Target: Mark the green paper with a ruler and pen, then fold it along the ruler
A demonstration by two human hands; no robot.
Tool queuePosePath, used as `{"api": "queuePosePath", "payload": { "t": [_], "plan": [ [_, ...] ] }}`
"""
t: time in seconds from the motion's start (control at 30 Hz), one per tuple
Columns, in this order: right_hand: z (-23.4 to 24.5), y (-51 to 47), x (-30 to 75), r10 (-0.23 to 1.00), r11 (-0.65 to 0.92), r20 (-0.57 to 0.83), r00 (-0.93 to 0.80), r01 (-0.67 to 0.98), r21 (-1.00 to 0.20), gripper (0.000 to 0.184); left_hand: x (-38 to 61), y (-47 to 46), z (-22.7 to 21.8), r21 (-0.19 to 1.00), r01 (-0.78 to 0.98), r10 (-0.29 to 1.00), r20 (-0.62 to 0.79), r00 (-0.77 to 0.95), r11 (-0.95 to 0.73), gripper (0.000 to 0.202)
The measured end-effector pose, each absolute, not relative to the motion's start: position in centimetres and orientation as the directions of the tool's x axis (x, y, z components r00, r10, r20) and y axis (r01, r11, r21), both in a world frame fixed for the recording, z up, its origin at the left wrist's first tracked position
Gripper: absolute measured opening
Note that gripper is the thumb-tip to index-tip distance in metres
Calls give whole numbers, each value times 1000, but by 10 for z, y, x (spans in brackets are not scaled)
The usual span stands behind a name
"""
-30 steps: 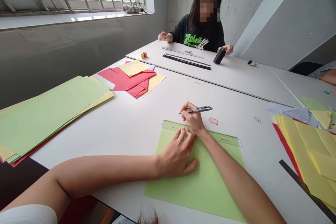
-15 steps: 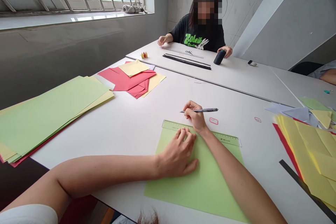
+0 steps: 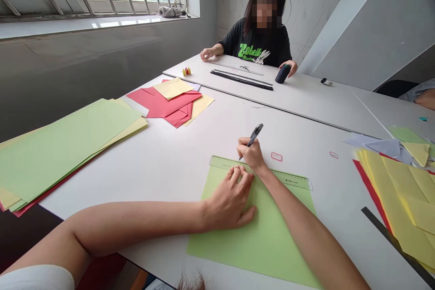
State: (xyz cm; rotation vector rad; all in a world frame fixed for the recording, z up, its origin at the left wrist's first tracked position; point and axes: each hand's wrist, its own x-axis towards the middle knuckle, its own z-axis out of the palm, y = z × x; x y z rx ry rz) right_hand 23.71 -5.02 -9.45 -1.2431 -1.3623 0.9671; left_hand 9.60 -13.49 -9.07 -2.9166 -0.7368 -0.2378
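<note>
While the left hand (image 3: 229,201) is pressing a translucent green plastic ruler (image 3: 288,177) onto a pale green paper sheet (image 3: 258,249), the right hand (image 3: 251,154) is gripping a grey pen (image 3: 254,135) upright.

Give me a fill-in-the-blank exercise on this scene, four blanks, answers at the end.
The right hand grips a ____ above the ruler.
The sheet of paper under the left hand is ____.
The translucent ruler lies along the sheet's ____ edge.
The co-worker across the table wears a ____ T-shirt.

Answers: pen; green; far; black
</note>
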Motion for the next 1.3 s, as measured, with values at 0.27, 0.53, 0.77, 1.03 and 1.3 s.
{"api": "queuePosePath", "payload": {
  "t": [0.27, 0.53, 0.77, 1.03, 1.3],
  "plan": [
    [-98, -50, 236, 985, 155, 168, 41, 223, -962, 23, 96, -135, -91, -86, 481, 463, 173, 870, -872, 73],
    [-97, -50, 235, 984, 160, 172, 37, 222, -962, 23, 96, -135, -89, -81, 478, 461, 166, 872, -874, 73],
    [-96, -52, 235, 984, 163, 174, 30, 220, -962, 23, 96, -135, -90, -83, 478, 460, 172, 871, -874, 72],
    [-97, -51, 235, 985, 161, 170, 25, 216, -963, 24, 97, -135, -90, -76, 480, 463, 171, 870, -874, 71],
    [-97, -51, 235, 984, 164, 174, 27, 223, -961, 24, 97, -135, -90, -89, 481, 461, 175, 870, -872, 71]
  ]
}}
